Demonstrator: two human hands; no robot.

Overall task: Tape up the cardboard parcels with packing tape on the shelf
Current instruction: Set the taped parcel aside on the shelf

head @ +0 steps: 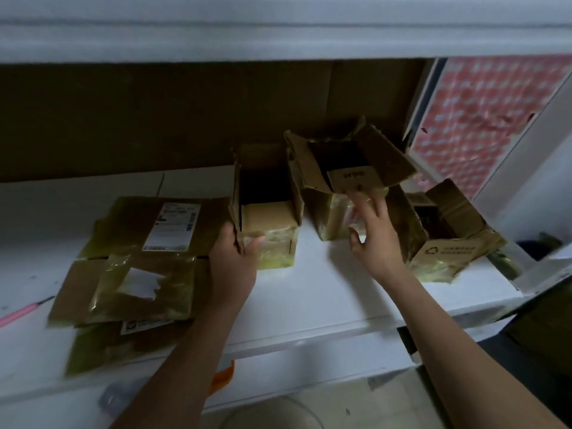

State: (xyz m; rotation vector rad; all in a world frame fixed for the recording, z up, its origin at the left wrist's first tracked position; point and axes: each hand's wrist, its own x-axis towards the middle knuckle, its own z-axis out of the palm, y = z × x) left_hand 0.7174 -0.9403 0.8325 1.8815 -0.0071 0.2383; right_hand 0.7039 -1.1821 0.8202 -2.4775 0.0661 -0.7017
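The left hand (235, 258) grips the near left corner of an open cardboard box (267, 212) on the white shelf (325, 292). The right hand (376, 236), fingers spread, touches the front flap of a second open box (346, 168). A third box (445, 230) sits right; flattened taped cartons (139, 267) lie left.

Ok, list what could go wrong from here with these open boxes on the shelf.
1. The left hand grips the nearest open box by one thin side wall; that wall may bend or tear.
2. The right hand reaches for the middle box, whose ragged flaps stick up; fingers could catch and tip it.
3. The right-hand box sits near the shelf edge; a nudge might push it off.
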